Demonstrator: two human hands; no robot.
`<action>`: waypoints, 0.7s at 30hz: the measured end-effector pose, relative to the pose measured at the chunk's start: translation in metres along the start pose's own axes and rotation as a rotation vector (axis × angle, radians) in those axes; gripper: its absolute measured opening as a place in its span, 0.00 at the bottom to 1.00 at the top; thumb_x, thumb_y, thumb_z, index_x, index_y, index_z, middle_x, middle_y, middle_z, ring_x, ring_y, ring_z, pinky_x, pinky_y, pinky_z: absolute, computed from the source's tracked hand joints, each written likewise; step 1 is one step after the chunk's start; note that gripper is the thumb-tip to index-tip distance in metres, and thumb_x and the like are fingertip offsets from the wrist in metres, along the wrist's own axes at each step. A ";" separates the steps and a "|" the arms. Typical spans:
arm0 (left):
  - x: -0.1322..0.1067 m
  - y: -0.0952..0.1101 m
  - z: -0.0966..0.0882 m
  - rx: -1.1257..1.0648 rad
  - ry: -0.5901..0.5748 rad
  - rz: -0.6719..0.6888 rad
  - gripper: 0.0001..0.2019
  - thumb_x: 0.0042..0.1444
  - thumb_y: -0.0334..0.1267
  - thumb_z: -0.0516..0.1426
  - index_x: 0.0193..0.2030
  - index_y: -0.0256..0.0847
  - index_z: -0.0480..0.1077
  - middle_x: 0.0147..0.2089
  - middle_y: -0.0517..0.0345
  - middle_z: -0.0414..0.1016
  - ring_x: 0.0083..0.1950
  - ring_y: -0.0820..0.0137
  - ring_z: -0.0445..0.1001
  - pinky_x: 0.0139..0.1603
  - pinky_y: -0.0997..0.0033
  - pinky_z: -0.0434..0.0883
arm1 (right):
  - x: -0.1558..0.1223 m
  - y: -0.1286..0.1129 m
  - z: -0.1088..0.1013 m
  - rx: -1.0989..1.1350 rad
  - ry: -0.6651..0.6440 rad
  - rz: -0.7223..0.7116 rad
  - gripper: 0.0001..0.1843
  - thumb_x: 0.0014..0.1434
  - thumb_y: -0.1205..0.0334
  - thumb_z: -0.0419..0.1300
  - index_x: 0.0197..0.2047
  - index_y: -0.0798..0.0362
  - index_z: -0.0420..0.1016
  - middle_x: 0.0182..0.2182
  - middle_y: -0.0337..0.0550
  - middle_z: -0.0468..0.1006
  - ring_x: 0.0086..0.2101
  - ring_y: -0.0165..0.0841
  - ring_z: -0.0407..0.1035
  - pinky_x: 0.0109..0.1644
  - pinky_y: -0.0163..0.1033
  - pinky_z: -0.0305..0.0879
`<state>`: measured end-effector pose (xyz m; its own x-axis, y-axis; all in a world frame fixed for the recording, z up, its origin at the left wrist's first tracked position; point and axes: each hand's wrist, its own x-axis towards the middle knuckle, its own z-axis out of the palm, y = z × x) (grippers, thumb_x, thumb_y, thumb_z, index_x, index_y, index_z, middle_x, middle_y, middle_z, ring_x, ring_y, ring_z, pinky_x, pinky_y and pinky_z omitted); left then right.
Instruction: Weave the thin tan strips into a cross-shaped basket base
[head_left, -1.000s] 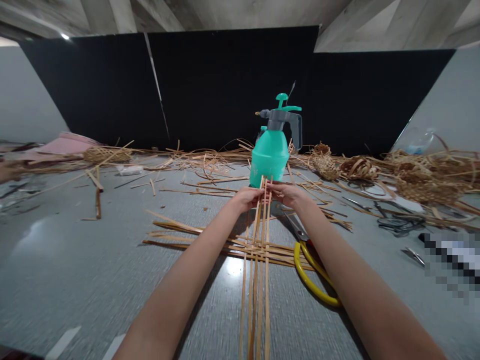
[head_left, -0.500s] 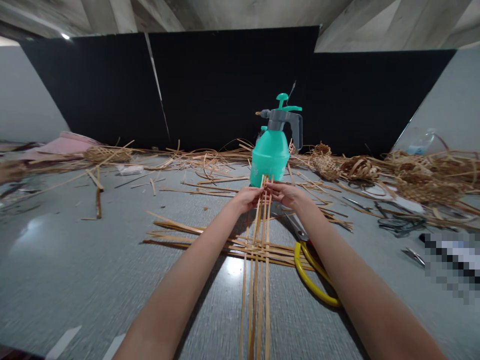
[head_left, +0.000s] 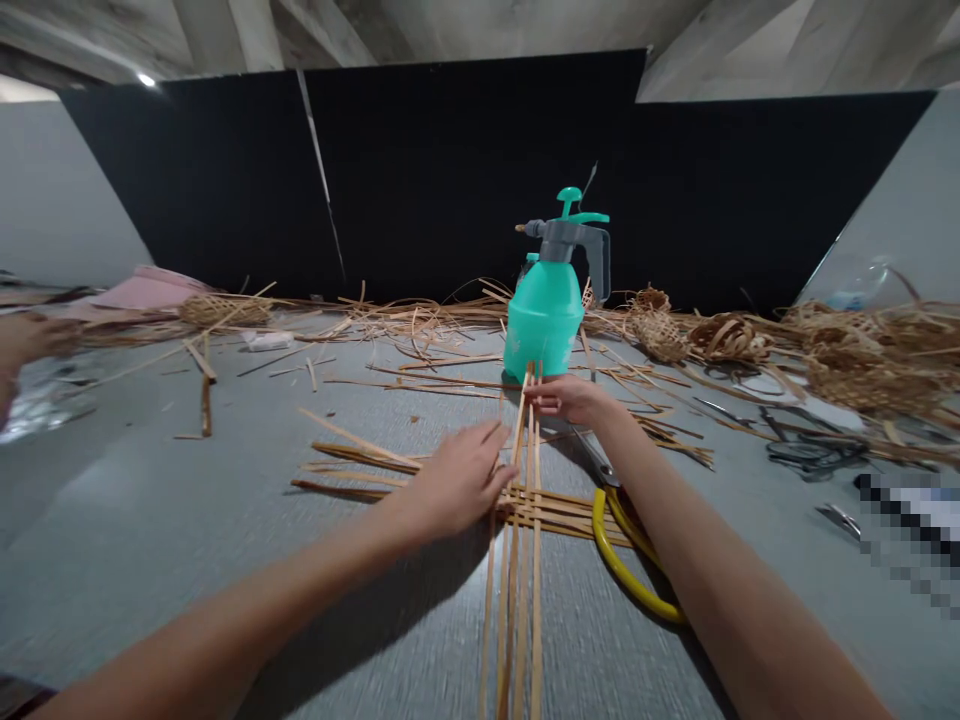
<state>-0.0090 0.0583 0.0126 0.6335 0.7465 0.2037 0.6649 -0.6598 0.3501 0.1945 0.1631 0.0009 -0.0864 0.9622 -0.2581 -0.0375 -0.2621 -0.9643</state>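
Pinching bamboo strips (head_left: 519, 440) in right hand (head_left: 570, 398), left (head_left: 457, 480) spread

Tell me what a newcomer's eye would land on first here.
The turquoise pressure sprayer grabs attention first, upright on the grey table straight ahead, against the black backdrop. Nearer, at centre, lies a lattice of bamboo strips, the right hand holding its far strip ends and the left hand spread just beside the crossings. Yellow-handled scissors lie to the lattice's right.

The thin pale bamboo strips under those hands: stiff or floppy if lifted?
Probably fairly stiff: the lifted pale bamboo strip runs straight from the right hand. The flat woven crossing would likely slide apart, since nothing visible binds it.
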 end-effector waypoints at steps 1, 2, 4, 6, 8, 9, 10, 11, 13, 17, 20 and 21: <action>-0.012 0.001 0.003 0.103 -0.053 0.006 0.25 0.62 0.43 0.46 0.63 0.32 0.53 0.66 0.43 0.51 0.66 0.59 0.49 0.64 0.57 0.49 | -0.002 0.001 0.000 -0.021 -0.032 0.031 0.06 0.50 0.78 0.61 0.28 0.59 0.72 0.23 0.41 0.75 0.23 0.26 0.70 0.31 0.30 0.69; -0.020 0.002 0.006 0.163 -0.104 0.004 0.27 0.63 0.46 0.43 0.65 0.33 0.49 0.67 0.44 0.48 0.68 0.59 0.46 0.65 0.55 0.47 | -0.003 0.003 -0.001 -0.043 -0.060 0.059 0.06 0.49 0.79 0.62 0.28 0.60 0.72 0.22 0.43 0.75 0.23 0.27 0.70 0.31 0.31 0.69; -0.028 0.001 0.012 0.223 -0.186 -0.003 0.28 0.64 0.48 0.39 0.66 0.32 0.45 0.68 0.46 0.44 0.68 0.59 0.42 0.65 0.52 0.44 | -0.005 0.005 0.000 -0.083 -0.093 0.098 0.06 0.48 0.79 0.62 0.27 0.60 0.72 0.22 0.44 0.76 0.23 0.28 0.70 0.30 0.31 0.70; -0.029 0.000 0.016 0.239 -0.229 -0.009 0.29 0.64 0.48 0.36 0.66 0.31 0.44 0.68 0.47 0.42 0.68 0.59 0.41 0.65 0.50 0.43 | -0.005 0.007 0.001 -0.118 -0.094 0.116 0.06 0.49 0.79 0.61 0.26 0.61 0.72 0.21 0.43 0.75 0.22 0.26 0.70 0.30 0.30 0.69; -0.027 -0.001 0.019 0.246 -0.237 -0.008 0.29 0.64 0.48 0.35 0.66 0.31 0.44 0.68 0.47 0.40 0.69 0.58 0.40 0.65 0.50 0.42 | -0.003 0.009 0.004 -0.151 -0.076 0.122 0.05 0.52 0.77 0.60 0.27 0.61 0.71 0.21 0.40 0.74 0.22 0.25 0.69 0.29 0.30 0.69; -0.026 -0.001 0.019 0.248 -0.236 -0.005 0.29 0.64 0.48 0.35 0.67 0.31 0.44 0.68 0.48 0.39 0.69 0.59 0.39 0.65 0.49 0.42 | -0.002 0.010 0.005 -0.168 -0.063 0.122 0.04 0.54 0.75 0.59 0.28 0.61 0.71 0.22 0.39 0.73 0.22 0.24 0.68 0.29 0.30 0.69; -0.026 -0.001 0.019 0.250 -0.234 -0.001 0.29 0.64 0.48 0.35 0.67 0.32 0.43 0.68 0.48 0.39 0.69 0.59 0.39 0.65 0.49 0.42 | 0.000 0.011 0.006 -0.183 -0.050 0.121 0.03 0.56 0.73 0.59 0.30 0.61 0.71 0.24 0.38 0.73 0.23 0.24 0.68 0.29 0.30 0.68; -0.026 -0.002 0.019 0.252 -0.233 0.005 0.29 0.65 0.48 0.34 0.67 0.32 0.43 0.69 0.49 0.39 0.69 0.59 0.39 0.65 0.50 0.41 | 0.001 0.012 0.008 -0.198 -0.037 0.118 0.03 0.58 0.70 0.58 0.33 0.61 0.70 0.26 0.37 0.73 0.24 0.24 0.69 0.29 0.31 0.69; -0.027 -0.002 0.019 0.256 -0.234 0.014 0.29 0.64 0.48 0.34 0.67 0.32 0.43 0.69 0.49 0.38 0.69 0.59 0.39 0.65 0.50 0.41 | 0.003 0.015 0.010 -0.226 -0.009 0.109 0.06 0.60 0.64 0.56 0.37 0.60 0.70 0.31 0.38 0.73 0.27 0.25 0.69 0.29 0.33 0.69; -0.028 -0.002 0.019 0.265 -0.246 0.013 0.28 0.64 0.48 0.34 0.67 0.34 0.42 0.69 0.49 0.37 0.69 0.59 0.38 0.65 0.51 0.42 | 0.005 0.017 0.014 -0.290 0.052 0.102 0.10 0.61 0.61 0.56 0.42 0.59 0.69 0.35 0.42 0.73 0.31 0.27 0.69 0.32 0.35 0.69; -0.027 -0.003 0.021 0.273 -0.247 0.014 0.28 0.64 0.49 0.34 0.67 0.35 0.42 0.69 0.50 0.37 0.69 0.59 0.38 0.65 0.51 0.42 | 0.003 0.015 0.019 -0.337 0.088 0.101 0.12 0.61 0.60 0.56 0.45 0.58 0.69 0.40 0.44 0.72 0.35 0.30 0.70 0.36 0.39 0.70; -0.026 -0.003 0.021 0.277 -0.242 0.018 0.28 0.64 0.49 0.34 0.67 0.35 0.42 0.69 0.50 0.37 0.69 0.59 0.39 0.65 0.51 0.42 | 0.001 0.013 0.021 -0.351 0.096 0.099 0.13 0.61 0.60 0.55 0.46 0.58 0.68 0.41 0.45 0.72 0.36 0.31 0.70 0.38 0.40 0.69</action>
<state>-0.0195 0.0389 -0.0135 0.6992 0.7144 -0.0261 0.7138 -0.6956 0.0812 0.1729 0.1594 -0.0112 0.0217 0.9405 -0.3392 0.3110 -0.3288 -0.8917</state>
